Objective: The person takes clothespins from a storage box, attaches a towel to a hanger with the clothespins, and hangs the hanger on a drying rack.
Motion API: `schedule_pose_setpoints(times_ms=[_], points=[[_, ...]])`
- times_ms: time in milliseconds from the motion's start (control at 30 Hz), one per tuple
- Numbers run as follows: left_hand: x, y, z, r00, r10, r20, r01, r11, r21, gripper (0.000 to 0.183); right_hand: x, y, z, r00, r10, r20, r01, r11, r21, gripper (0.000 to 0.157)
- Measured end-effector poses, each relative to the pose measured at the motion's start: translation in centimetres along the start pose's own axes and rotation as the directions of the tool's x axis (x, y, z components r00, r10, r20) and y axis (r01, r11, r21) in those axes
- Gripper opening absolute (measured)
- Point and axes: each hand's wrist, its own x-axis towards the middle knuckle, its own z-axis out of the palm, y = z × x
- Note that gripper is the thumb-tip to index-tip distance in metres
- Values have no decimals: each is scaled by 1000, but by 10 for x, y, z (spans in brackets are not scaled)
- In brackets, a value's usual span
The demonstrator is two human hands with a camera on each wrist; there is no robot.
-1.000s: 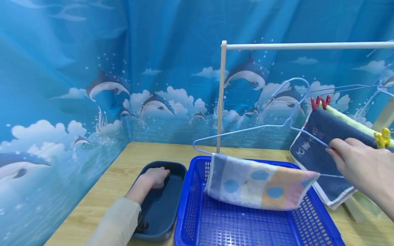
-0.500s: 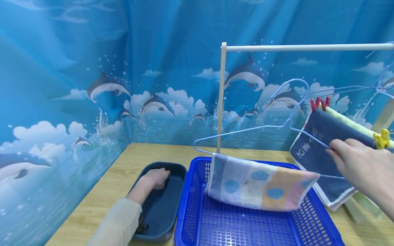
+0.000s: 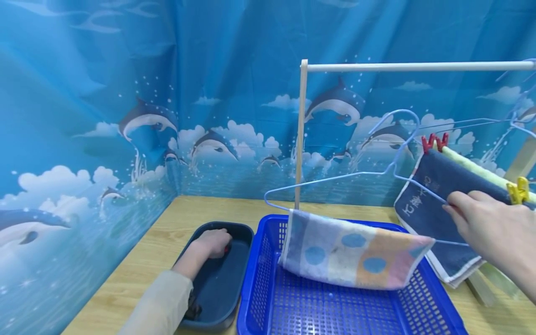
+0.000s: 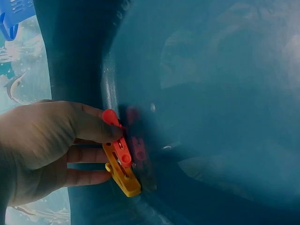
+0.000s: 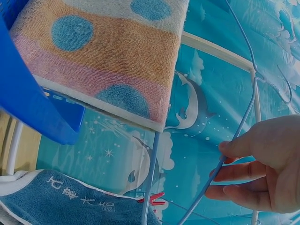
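Observation:
My left hand (image 3: 212, 243) reaches into a dark tub (image 3: 249, 232). In the left wrist view its thumb and index finger pinch a red clothespin (image 4: 121, 147), and a yellow clothespin (image 4: 125, 180) lies right against it at the other fingertips. A blue wire hanger (image 3: 360, 173) is held at its right side by my right hand (image 3: 496, 228); the right wrist view shows thumb and fingers around the wire. Over the hanger's lower bar hangs a folded towel (image 3: 335, 251) with coloured stripes and blue dots, above a blue plastic basket (image 3: 251, 284).
Behind my right hand hangs a dark blue towel (image 3: 439, 186) with white edging, with red clothespins (image 3: 434, 142) and a yellow clothespin (image 3: 518, 190) along its top. A rack with a white bar (image 3: 418, 67) stands at the back. Dark small items (image 3: 193, 309) lie in the tub's near end.
A bit of red now shows at my left fingertips in the tub. My right hand and the hanger stay almost in place.

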Motion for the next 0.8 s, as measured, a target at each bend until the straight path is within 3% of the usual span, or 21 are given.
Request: schedule_pose_setpoints(times_ms=[233,467,800], points=[[-1,0,0,999,27,-33,-27,1000,8,16,0,1,0,1000,2,0,-2,1000,-1,11],[3,-2,2,991,101,-91,-96,993,65,18,-1,2,1,1000,-4,-8,4,1000,-3,12],[4,0,-4,981,156,-114,-144,983,113,10,0,3,1,1000,3,16,-3,1000,-2,11]])
